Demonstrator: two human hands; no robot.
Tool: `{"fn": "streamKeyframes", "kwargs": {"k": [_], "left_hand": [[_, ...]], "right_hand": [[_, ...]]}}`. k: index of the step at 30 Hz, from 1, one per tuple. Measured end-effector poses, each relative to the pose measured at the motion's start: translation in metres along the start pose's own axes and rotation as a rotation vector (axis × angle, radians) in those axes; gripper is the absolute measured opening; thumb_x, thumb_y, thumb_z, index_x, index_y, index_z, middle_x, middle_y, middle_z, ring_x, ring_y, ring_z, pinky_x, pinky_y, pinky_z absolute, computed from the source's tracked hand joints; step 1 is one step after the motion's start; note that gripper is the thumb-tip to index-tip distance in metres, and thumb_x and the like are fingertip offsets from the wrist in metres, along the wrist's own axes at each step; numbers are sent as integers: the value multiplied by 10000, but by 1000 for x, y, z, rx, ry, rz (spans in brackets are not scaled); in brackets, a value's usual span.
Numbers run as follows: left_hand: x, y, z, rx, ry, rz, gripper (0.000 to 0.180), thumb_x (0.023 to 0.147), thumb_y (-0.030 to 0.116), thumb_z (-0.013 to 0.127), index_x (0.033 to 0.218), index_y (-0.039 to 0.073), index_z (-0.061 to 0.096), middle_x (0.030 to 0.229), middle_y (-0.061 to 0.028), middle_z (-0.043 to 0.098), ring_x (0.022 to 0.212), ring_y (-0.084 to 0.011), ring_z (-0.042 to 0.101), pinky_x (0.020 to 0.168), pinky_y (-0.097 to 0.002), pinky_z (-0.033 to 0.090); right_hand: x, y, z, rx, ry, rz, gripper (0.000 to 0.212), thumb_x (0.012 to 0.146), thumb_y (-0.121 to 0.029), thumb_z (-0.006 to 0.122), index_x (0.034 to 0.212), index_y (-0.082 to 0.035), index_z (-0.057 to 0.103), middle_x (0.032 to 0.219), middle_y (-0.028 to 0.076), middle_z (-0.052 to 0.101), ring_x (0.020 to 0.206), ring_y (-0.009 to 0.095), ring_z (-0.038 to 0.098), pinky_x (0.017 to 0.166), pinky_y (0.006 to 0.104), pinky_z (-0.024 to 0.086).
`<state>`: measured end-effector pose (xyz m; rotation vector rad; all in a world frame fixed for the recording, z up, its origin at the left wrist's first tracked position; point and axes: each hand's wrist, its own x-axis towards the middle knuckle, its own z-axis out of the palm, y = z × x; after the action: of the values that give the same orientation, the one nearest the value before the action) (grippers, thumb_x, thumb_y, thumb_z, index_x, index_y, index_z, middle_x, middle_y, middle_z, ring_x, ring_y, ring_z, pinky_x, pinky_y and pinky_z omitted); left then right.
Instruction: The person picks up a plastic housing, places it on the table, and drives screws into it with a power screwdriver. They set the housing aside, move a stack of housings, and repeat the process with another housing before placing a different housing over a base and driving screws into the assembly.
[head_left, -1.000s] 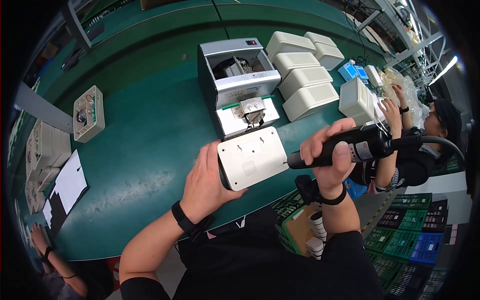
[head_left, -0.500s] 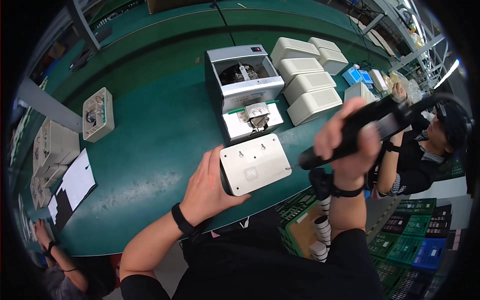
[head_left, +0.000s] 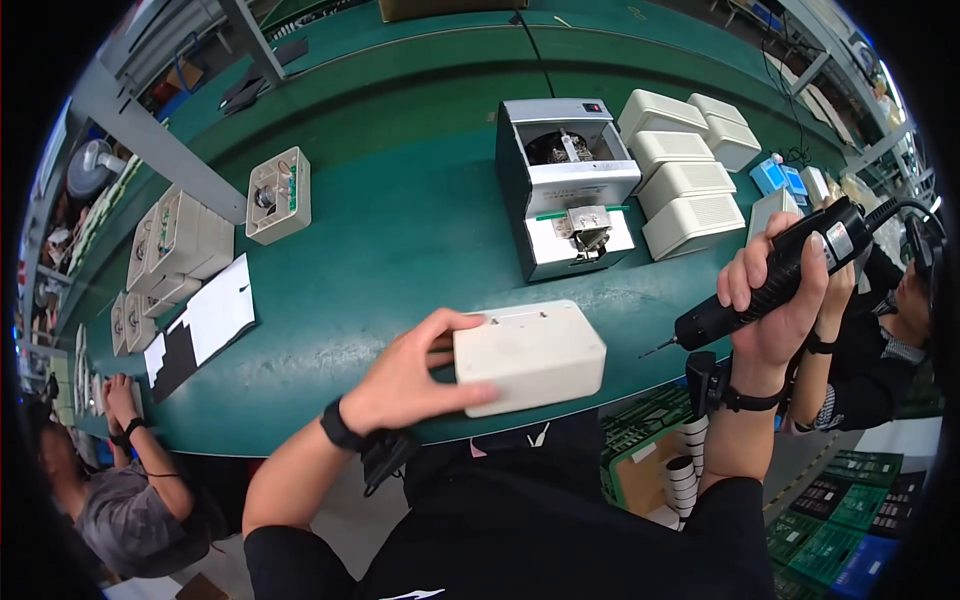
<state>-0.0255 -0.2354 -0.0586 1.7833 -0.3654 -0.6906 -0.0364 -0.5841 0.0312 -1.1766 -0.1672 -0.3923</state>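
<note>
My left hand [head_left: 415,372] grips the left end of an off-white plastic box [head_left: 535,358] over the near edge of the green bench, thumb on its near side. The box is tilted so that one long side faces me. To the right, my right hand [head_left: 785,290] is wrapped round a black electric screwdriver [head_left: 765,275]. Its thin bit [head_left: 658,348] points down and left, apart from the box. Just beyond the box stands a grey screw feeder machine [head_left: 565,190] with a round dark drum inside.
Several finished-looking off-white boxes [head_left: 690,195] stand at the back right. An open box with wiring [head_left: 279,195] and stacked open boxes [head_left: 185,235] lie left, near white paper [head_left: 225,310]. Co-workers sit on both sides; green crates [head_left: 840,500] are stacked lower right.
The screwdriver has lifted off the box's corner and moved right. My left hand has tipped the box from its flat face toward its side. The whole view has shifted.
</note>
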Motion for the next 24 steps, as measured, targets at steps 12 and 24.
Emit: {"fn": "streamKeyframes", "kwargs": {"k": [12, 24], "left_hand": [[-77, -48, 25, 593, 471, 488, 863, 646, 226, 933, 1330, 48, 438, 1335, -257, 504, 1226, -377, 576, 1003, -413, 500], [-34, -2, 17, -501, 90, -267, 587, 984, 468, 615, 1316, 20, 431, 1268, -204, 557, 1156, -237, 597, 1005, -390, 494]], "right_hand": [[-12, 11, -4, 110, 32, 50, 424, 1045, -466, 423, 1108, -49, 463, 671, 22, 476, 454, 121, 448, 476, 280, 415], [-35, 2, -2, 85, -75, 8, 430, 1034, -476, 448, 1123, -56, 449, 676, 36, 489, 454, 135, 462, 468, 292, 426]]}}
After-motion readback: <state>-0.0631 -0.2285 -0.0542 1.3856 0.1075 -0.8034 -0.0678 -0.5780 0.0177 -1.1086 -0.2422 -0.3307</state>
